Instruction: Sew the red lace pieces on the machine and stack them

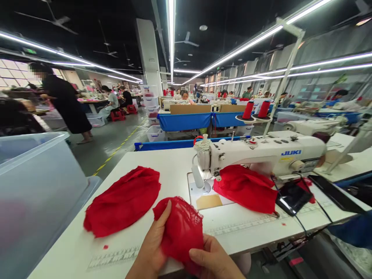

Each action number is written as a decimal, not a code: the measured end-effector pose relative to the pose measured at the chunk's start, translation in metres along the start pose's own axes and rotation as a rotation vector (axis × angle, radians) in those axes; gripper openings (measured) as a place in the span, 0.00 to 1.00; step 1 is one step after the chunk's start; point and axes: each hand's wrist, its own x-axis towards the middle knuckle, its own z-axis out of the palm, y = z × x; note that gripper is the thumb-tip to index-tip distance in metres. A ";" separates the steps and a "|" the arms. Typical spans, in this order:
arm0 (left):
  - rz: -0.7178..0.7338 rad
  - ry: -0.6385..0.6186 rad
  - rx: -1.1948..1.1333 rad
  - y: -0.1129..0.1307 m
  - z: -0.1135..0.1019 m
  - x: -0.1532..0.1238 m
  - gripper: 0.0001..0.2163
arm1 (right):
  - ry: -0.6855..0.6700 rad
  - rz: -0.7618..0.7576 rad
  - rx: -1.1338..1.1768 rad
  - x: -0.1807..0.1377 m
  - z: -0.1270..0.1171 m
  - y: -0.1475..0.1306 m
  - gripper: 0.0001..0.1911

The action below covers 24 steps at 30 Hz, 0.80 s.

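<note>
Both of my hands hold one piece of red mesh fabric (180,226) at the near edge of the white sewing table (162,162). My left hand (151,250) grips its left side, thumb stretched up along the cloth. My right hand (216,261) pinches its lower right edge. A stack of red fabric pieces (123,201) lies flat to the left. Another red heap (247,188) rests under the arm of the white JUKI sewing machine (261,153), right of its needle.
A translucent plastic bin (35,193) stands at the table's left side. Two red thread cones (255,109) sit on a stand behind the machine. A black phone (292,197) lies on the right. Other people work at tables further back; one person stands in the aisle at left.
</note>
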 end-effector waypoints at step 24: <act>0.133 -0.134 -0.074 -0.013 0.006 0.014 0.07 | 0.456 -0.124 -0.054 -0.010 -0.009 -0.025 0.23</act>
